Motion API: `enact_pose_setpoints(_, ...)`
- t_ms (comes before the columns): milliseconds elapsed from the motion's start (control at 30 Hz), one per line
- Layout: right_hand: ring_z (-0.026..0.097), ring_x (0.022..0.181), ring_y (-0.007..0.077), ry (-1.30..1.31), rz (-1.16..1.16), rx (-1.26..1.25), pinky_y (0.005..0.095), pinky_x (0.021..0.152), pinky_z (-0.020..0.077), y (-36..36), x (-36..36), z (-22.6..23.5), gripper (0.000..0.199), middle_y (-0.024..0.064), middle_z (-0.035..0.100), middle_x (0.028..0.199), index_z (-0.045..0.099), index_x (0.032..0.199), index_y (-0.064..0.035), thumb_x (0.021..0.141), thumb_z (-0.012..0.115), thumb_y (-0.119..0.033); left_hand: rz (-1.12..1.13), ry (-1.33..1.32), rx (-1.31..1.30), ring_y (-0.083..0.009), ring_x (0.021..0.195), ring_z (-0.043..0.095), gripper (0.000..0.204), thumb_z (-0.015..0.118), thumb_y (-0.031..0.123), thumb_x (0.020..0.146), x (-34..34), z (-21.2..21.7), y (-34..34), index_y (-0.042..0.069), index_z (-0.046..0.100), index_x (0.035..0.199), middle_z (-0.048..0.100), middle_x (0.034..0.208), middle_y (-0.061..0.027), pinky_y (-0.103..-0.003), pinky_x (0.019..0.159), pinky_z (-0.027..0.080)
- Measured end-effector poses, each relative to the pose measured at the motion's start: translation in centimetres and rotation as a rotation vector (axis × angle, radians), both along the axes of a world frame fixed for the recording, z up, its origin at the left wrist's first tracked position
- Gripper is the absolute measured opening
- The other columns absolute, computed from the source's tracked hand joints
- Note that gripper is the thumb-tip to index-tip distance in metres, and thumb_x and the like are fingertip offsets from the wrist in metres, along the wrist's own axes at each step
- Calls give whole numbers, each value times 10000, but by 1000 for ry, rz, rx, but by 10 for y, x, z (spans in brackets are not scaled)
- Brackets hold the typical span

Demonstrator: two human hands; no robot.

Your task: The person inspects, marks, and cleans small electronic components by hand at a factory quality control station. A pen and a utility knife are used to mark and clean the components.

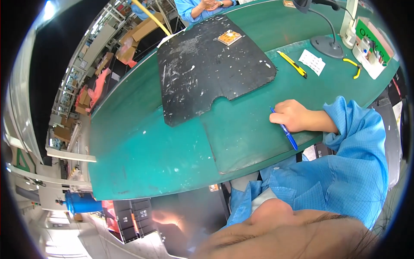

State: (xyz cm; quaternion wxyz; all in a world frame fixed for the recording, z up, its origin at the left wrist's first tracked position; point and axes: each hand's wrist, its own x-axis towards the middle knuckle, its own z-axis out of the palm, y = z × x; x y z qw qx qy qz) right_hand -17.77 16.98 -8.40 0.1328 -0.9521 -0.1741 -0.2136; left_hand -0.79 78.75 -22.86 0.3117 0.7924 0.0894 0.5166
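Observation:
My right hand is closed around a blue pen above the green tabletop, near its close edge. The pen slants, one end pointing down toward my body and the other showing past my fingers. My left hand is out of the picture. Left of and beyond my right hand lies a scuffed black board with a notch in its near edge. On its far part rests a small orange and white square piece. Nearest beyond my hand are a yellow utility knife and a white printed paper sheet.
Yellow-handled pliers lie at the right beside a white tray of bottles. A lamp base stands behind the paper. Across the green table, another person's hands are together. Shelves with cardboard boxes are at the left.

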Motion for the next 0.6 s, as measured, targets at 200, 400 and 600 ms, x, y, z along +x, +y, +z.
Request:
enact_pose_setpoints(200, 547, 560, 290, -112, 43, 54, 412, 456, 428, -3, 3, -6, 143, 68, 468, 584, 505, 765, -110, 682, 612, -155, -535, -282, -38, -225, 983, 554, 268, 525, 22, 898, 21, 169, -185, -37, 515, 1160, 558, 1107, -128, -336, 893, 470)
enact_pose_setpoints(400, 601, 639, 310, -54, 66, 173, 445, 512, 469, -5, 15, -18, 166, 85, 549, 648, 526, 860, -129, 708, 592, -127, -1380, 339, 68, -186, 1001, 539, 473, 574, -38, 879, 93, 196, -387, 24, 425, 1324, 517, 1176, -109, -315, 903, 463)
enact_pose_setpoints(600, 626, 717, 348, 245, 78, 526, 465, 570, 467, -10, 13, 1, 76, 104, 637, 762, 546, 872, -135, 797, 559, -129, -1406, 451, 537, -299, 1206, 440, 815, 781, 158, 766, 195, 165, -558, 130, 337, 1449, 390, 1378, -189, -414, 1011, 397)
